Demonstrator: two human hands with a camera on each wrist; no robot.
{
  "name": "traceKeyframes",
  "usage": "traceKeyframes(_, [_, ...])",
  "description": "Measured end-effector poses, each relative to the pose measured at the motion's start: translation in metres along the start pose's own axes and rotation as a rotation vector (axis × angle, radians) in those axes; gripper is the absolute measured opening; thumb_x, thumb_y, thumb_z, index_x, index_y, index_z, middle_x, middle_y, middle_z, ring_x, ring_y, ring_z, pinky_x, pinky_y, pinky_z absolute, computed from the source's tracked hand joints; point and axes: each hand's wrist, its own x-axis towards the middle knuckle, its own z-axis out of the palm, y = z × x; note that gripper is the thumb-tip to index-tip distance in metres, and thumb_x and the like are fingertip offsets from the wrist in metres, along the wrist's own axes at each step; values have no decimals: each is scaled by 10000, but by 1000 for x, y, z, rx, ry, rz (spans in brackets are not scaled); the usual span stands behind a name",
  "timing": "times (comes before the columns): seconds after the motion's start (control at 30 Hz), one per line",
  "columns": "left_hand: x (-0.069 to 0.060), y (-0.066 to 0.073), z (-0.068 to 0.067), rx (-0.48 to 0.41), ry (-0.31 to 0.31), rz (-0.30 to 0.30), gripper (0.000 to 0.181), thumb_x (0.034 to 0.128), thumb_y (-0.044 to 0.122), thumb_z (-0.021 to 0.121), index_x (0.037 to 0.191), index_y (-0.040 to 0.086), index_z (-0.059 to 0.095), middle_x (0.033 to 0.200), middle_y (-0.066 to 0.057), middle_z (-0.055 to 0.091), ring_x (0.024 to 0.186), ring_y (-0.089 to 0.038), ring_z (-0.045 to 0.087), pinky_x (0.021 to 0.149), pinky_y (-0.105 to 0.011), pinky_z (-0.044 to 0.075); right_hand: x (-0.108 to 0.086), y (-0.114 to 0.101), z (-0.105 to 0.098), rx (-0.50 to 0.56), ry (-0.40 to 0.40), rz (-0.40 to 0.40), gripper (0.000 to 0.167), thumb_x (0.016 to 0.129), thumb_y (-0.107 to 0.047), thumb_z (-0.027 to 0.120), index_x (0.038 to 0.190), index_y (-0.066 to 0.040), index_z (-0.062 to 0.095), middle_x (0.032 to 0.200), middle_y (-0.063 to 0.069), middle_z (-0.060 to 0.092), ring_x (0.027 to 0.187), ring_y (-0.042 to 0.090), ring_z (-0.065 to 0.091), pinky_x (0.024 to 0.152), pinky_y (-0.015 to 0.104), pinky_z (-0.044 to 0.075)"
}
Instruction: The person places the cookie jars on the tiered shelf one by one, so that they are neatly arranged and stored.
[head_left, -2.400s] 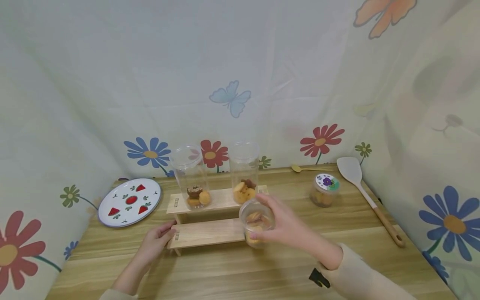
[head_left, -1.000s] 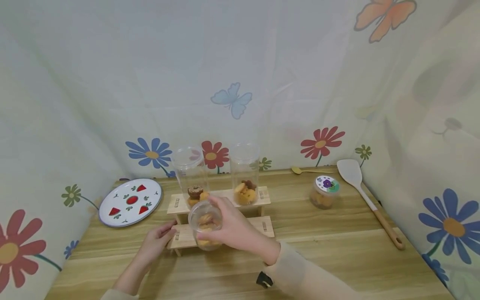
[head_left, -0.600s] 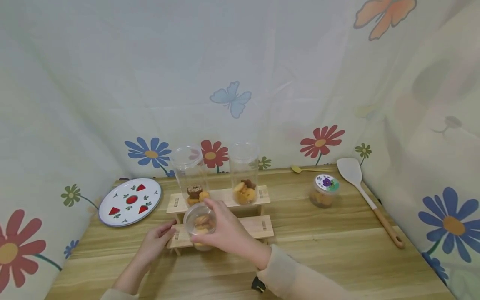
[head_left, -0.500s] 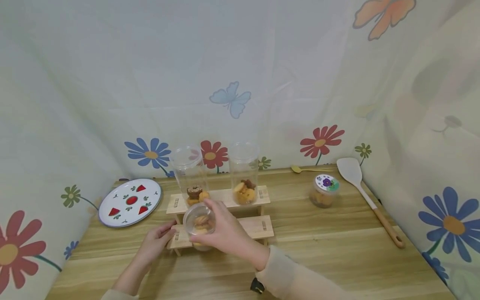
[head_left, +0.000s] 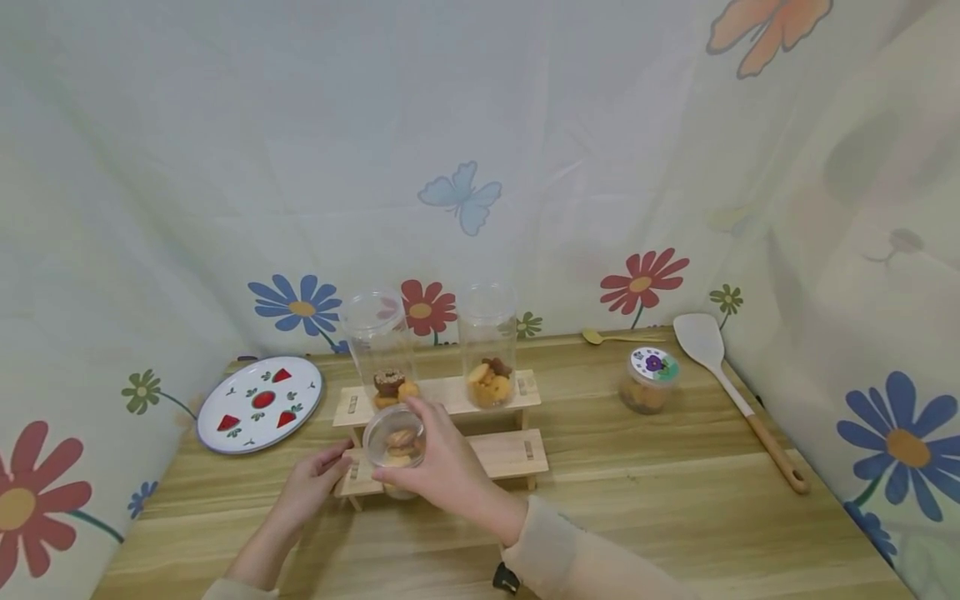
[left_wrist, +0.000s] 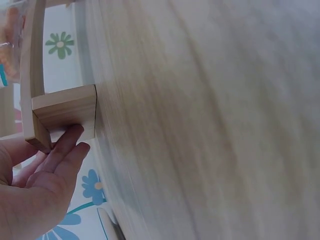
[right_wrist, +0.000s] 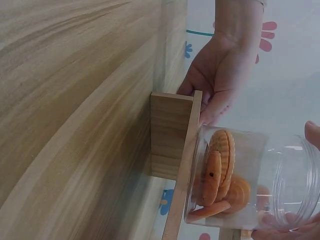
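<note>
My right hand [head_left: 450, 462] holds a clear jar of cookies [head_left: 395, 440] near its top, thumb on one side and fingers on the other. In the right wrist view the jar's base [right_wrist: 192, 175] rests against the lower step [head_left: 502, 454] of a two-tier wooden stand, towards its left end. My left hand [head_left: 309, 483] grips that end of the step, with fingers [left_wrist: 65, 150] under the board by the leg. On the upper step [head_left: 442, 392] stand two tall clear jars, the left jar [head_left: 381, 350] and the right jar [head_left: 489, 346], with cookies at the bottom.
A white plate [head_left: 247, 392] with watermelon patterns lies at the left. To the right are a small tub [head_left: 648, 383] with a flowered lid, a yellow spoon [head_left: 622, 337] and a white spatula [head_left: 705, 342] with a wooden handle. A floral cloth [head_left: 465, 100] hangs behind the table.
The jar in my right hand has moved left along the lower step, from its right end to its left part, shifting only slightly lately. My left hand has stayed on the step's end.
</note>
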Motion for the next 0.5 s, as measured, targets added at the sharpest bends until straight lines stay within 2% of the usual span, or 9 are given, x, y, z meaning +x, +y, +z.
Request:
traceKeyframes(0.2, [1, -1, 0, -8, 1, 5, 460, 1021, 188, 497, 1380, -93, 432, 1362, -249, 485, 1220, -308, 492, 896, -219, 449, 0, -3, 2, 15, 30, 41, 968, 705, -571, 785, 1468, -194, 325, 1380, -28, 427, 1203, 172, 480, 952, 362, 438])
traceKeyframes(0.37, [3, -2, 0, -29, -5, 15, 450, 1024, 169, 489, 1370, -113, 433, 1367, -248, 480, 1228, -281, 467, 870, -157, 422, 0, -3, 3, -8, 43, 69, 986, 689, -645, 748, 1464, -209, 324, 1387, -36, 424, 1230, 168, 462, 977, 376, 423])
traceKeyframes(0.5, [2, -3, 1, -27, -5, 18, 451, 1023, 173, 492, 1369, -111, 437, 1357, -252, 489, 1217, -280, 478, 858, -152, 423, 0, -2, 4, -28, 36, 68, 1001, 688, -676, 723, 1469, -198, 320, 1386, -29, 428, 1223, 178, 471, 970, 381, 428])
